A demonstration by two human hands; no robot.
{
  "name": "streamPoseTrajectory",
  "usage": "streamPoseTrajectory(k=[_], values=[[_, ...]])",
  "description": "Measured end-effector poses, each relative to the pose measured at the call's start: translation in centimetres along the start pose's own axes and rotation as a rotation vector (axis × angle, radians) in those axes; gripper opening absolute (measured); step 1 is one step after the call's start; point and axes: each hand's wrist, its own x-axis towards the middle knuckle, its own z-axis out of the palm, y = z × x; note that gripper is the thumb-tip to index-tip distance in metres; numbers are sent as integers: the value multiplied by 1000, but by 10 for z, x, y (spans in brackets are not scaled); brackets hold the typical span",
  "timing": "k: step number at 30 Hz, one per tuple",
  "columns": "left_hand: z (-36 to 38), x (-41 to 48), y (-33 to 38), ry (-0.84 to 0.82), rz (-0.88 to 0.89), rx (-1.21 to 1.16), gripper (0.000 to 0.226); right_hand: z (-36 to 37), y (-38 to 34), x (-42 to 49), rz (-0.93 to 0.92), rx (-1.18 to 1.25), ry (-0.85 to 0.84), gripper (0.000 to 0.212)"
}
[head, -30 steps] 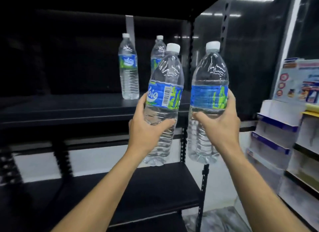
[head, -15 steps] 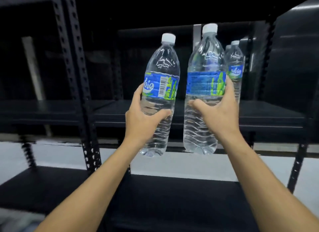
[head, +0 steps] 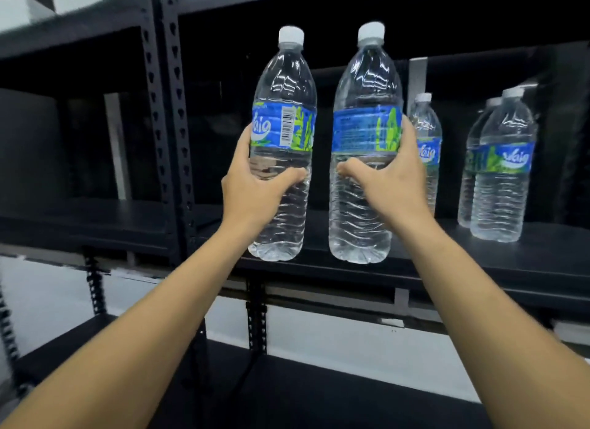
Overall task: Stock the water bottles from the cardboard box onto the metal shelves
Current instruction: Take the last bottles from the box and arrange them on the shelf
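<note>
My left hand (head: pixel 255 189) grips a clear water bottle (head: pixel 282 109) with a blue-green label and white cap, held upright. My right hand (head: pixel 389 179) grips a second, similar bottle (head: pixel 367 109) just to its right. Both bottles hover at the front edge of the black metal shelf (head: pixel 447 262), bases about level with its board. Three more bottles stand on that shelf: one (head: pixel 426 125) behind my right hand, and a pair (head: pixel 504 173) farther right, one partly hiding the other. The cardboard box is out of view.
A perforated black upright post (head: pixel 169 125) stands left of my hands, with another shelf bay (head: pixel 79 218) beyond it. A lower shelf board (head: pixel 319 396) lies beneath my arms. The pale wall or floor (head: pixel 319 339) shows between the levels.
The view has shifted left and closer to the shelf. Both bottles have moved forward toward the shelf edge, and the standing bottles now appear to the right of my hands.
</note>
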Motion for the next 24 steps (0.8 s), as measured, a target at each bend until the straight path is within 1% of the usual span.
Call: streamPoseTrajectory(k=[8, 16, 22, 24], values=[[24, 38, -46, 70, 31, 41, 83, 30, 40, 43, 0, -14, 27, 99], [44, 59, -93, 88, -15, 97, 82, 48, 84, 64, 53, -93, -1, 102], [62, 72, -131, 73, -66, 143, 95, 59, 109, 76, 76, -99, -27, 101], [66, 74, -140, 72, -66, 156, 97, 63, 115, 77, 95, -93, -29, 103]])
